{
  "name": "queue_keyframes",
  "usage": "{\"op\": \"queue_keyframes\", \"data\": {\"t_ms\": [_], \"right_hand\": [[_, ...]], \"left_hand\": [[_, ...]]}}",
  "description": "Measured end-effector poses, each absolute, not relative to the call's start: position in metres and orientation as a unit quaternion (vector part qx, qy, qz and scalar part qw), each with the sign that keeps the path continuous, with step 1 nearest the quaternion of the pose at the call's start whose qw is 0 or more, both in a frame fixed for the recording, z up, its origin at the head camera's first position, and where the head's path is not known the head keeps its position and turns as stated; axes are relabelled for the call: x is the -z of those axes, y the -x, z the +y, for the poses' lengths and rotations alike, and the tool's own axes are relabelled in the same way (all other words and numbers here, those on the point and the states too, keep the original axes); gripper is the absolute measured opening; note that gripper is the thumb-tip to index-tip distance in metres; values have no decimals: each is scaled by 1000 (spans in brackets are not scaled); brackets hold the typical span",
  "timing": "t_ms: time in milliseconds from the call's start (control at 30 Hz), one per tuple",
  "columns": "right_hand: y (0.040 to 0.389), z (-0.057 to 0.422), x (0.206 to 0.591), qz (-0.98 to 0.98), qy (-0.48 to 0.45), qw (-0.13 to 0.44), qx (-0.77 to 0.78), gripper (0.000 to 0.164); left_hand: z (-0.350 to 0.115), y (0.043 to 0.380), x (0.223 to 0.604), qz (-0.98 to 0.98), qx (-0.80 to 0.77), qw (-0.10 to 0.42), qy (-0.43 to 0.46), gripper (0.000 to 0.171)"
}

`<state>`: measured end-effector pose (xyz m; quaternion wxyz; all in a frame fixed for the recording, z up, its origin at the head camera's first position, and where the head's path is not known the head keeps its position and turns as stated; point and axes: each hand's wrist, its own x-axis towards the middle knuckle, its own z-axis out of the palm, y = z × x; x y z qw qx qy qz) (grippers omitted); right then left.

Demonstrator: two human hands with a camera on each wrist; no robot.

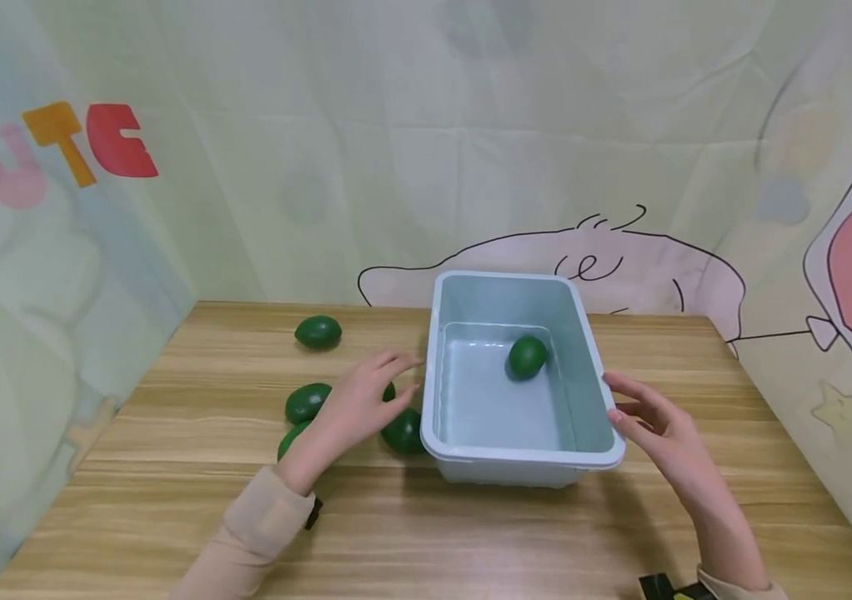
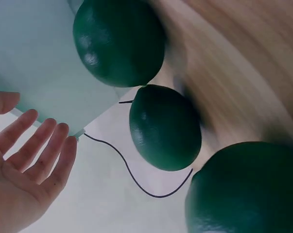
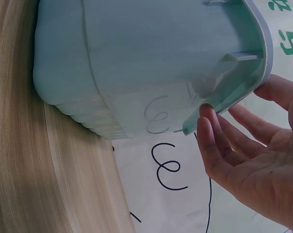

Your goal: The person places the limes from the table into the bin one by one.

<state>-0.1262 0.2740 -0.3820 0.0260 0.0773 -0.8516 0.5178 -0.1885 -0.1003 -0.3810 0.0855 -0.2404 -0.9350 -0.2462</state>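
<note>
My right hand point(image 1: 657, 425) holds the right rim of a pale blue plastic bin point(image 1: 433, 367), thumb and index fingertip at the edge. In the right wrist view, other fingers point(image 3: 209, 141) curl below the rim. A glossy dark green lime point(image 1: 527, 357) lies inside the bin. My left hand point(image 1: 354, 407) reaches across several limes, its fingertips close to the bin's left rim and nothing in its grasp. Two limes, one a lime point(image 1: 308, 403), lie left of this hand; another lime point(image 1: 402, 432) sits against the bin, with one more partly hidden by the fingers.
One lime point(image 1: 318, 332) lies apart near the back left of the wooden table point(image 1: 171, 467). A printed cloth backdrop point(image 1: 306, 167) rises behind the table's far edge and along both sides. Dark wrist straps show at both sleeves.
</note>
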Motion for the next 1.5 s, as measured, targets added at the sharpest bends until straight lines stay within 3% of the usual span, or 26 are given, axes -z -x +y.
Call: {"op": "queue_keyframes", "data": {"t_ms": [333,1067,1500], "right_hand": [[127,275,384,-853,-79,28,-515,48],[127,277,384,-854,-79,30,-513,47],[126,277,384,-855,-77,27,-513,47]], "left_hand": [[-103,181,391,-937,220,91,254,36],[-109,175,409,-928,174,58,324,41],[-111,174,415,-932,163,26,322,45]]}}
